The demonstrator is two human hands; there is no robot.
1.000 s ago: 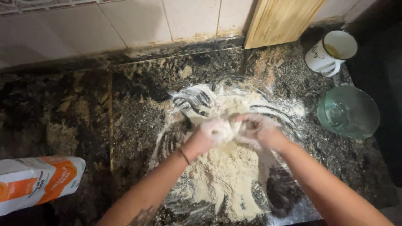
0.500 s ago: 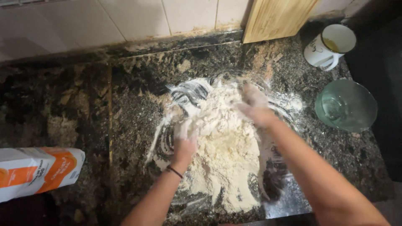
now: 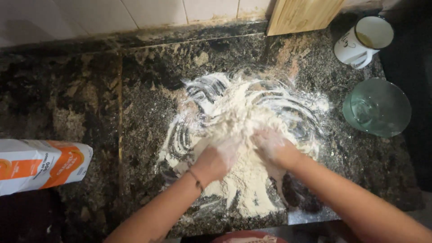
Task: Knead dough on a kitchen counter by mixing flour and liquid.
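Note:
A heap of pale, crumbly flour dough (image 3: 245,119) lies spread on the dark speckled stone counter (image 3: 90,103). My left hand (image 3: 217,158) and my right hand (image 3: 272,147) sit side by side at the near edge of the heap, both coated in flour, fingers pushed into the mixture. A thin dark band circles my left wrist. White smears of flour ring the heap.
A white and orange flour bag (image 3: 40,164) lies at the left edge. A white mug (image 3: 363,41) and a clear greenish glass bowl (image 3: 378,107) stand at the right. A wooden board (image 3: 303,14) leans on the tiled wall. The counter's front edge is close below.
My hands were joined over the heap, then spread wide apart. Now they have come back together at the near side, pressing into the mixture.

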